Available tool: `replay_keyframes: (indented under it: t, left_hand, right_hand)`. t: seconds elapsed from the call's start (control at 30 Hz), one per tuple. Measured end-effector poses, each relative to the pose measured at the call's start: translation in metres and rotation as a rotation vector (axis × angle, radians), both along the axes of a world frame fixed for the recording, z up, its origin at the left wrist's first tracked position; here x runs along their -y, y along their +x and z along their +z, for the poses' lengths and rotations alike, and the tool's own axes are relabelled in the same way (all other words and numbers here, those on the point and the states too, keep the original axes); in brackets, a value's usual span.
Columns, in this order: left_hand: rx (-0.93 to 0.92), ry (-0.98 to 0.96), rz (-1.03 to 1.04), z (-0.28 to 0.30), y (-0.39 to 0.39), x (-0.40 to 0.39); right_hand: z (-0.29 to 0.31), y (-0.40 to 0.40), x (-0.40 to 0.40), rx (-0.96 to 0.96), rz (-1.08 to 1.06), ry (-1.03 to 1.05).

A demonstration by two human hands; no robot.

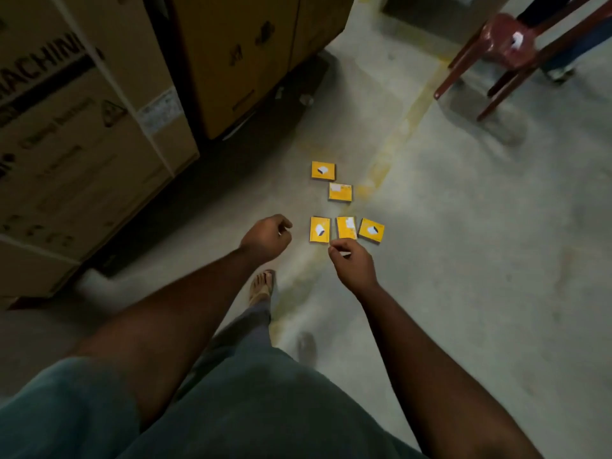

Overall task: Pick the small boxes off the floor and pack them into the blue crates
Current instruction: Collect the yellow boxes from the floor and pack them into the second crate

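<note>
— How far along is the packing?

— Barely started, I'd judge. Five small yellow boxes [344,207] lie on the floor [463,226], near the big cartons [82,127] on the left. No blue crates in view.

— And the hands?

— The left hand [266,238] is loosely curled, holding nothing. The right hand [352,261] has fingers pinched together, just beside the nearest box, empty.
</note>
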State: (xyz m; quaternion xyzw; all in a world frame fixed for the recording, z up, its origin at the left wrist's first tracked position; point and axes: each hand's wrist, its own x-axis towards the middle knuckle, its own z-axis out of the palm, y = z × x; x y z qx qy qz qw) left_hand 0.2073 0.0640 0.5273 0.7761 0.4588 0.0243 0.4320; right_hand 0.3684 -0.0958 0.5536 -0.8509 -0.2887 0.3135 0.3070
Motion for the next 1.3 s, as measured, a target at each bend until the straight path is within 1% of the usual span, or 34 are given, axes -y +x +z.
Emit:
replay_keyframes:
  t: [0.13, 0.23, 0.3, 0.37, 0.43, 0.53, 0.6, 0.67, 0.73, 0.77, 0.8, 0.9, 0.97, 1.03, 1.1, 1.17, 1.23, 1.3]
  left_hand:
    - [-0.046, -0.098, 0.029, -0.019, 0.039, -0.042]
    - [-0.068, -0.169, 0.044, -0.032, 0.074, -0.06]
    - [-0.071, -0.198, 0.05, -0.046, 0.103, -0.071]
    - [-0.081, -0.199, 0.058, -0.07, 0.136, -0.085]
    - [-0.09, -0.193, 0.073, -0.109, 0.173, -0.1]
    - [-0.092, -0.201, 0.101, -0.188, 0.232, -0.116]
    - [-0.105, -0.214, 0.161, -0.249, 0.262, -0.119]
    - [-0.15, -0.26, 0.214, -0.318, 0.286, -0.115]
    - [-0.193, -0.314, 0.251, -0.396, 0.305, -0.104]
    - [-0.228, -0.343, 0.269, -0.433, 0.312, -0.097]
    - [-0.267, -0.37, 0.294, -0.471, 0.319, -0.09]
    - [-0.379, -0.436, 0.39, -0.574, 0.342, -0.069]
    - [-0.445, -0.5, 0.432, -0.62, 0.356, -0.061]
    - [-0.489, -0.521, 0.473, -0.659, 0.369, -0.054]
    - [-0.565, -0.453, 0.503, -0.686, 0.379, -0.048]
    - [-0.685, -0.356, 0.514, -0.698, 0.386, -0.044]
    - [-0.724, -0.316, 0.519, -0.704, 0.386, -0.043]
    - [-0.7, -0.332, 0.507, -0.707, 0.382, -0.047]
  right_hand:
    - [-0.014, 0.045, -0.051, -0.046, -0.045, -0.053]
    - [-0.025, 0.081, -0.073, -0.081, -0.098, -0.088]
    - [-0.042, 0.108, -0.083, -0.087, -0.134, -0.101]
    - [-0.071, 0.138, -0.097, -0.092, -0.15, -0.119]
    - [-0.116, 0.172, -0.113, -0.095, -0.172, -0.134]
    - [-0.202, 0.217, -0.143, -0.124, -0.185, -0.182]
    - [-0.272, 0.239, -0.16, -0.212, -0.193, -0.254]
    - [-0.356, 0.261, -0.169, -0.305, -0.179, -0.329]
    - [-0.44, 0.284, -0.171, -0.36, -0.15, -0.391]
    - [-0.473, 0.296, -0.172, -0.371, -0.14, -0.405]
    - [-0.506, 0.308, -0.173, -0.362, -0.139, -0.41]
    - [-0.601, 0.344, -0.166, -0.241, -0.127, -0.464]
    - [-0.651, 0.357, -0.158, -0.14, -0.1, -0.503]
    - [-0.691, 0.359, -0.149, -0.009, -0.061, -0.531]
    - [-0.715, 0.354, -0.143, 0.156, -0.093, -0.532]
    - [-0.726, 0.351, -0.142, 0.274, -0.2, -0.498]
    - [-0.727, 0.351, -0.145, 0.269, -0.275, -0.492]
    - [-0.727, 0.357, -0.146, 0.238, -0.267, -0.538]
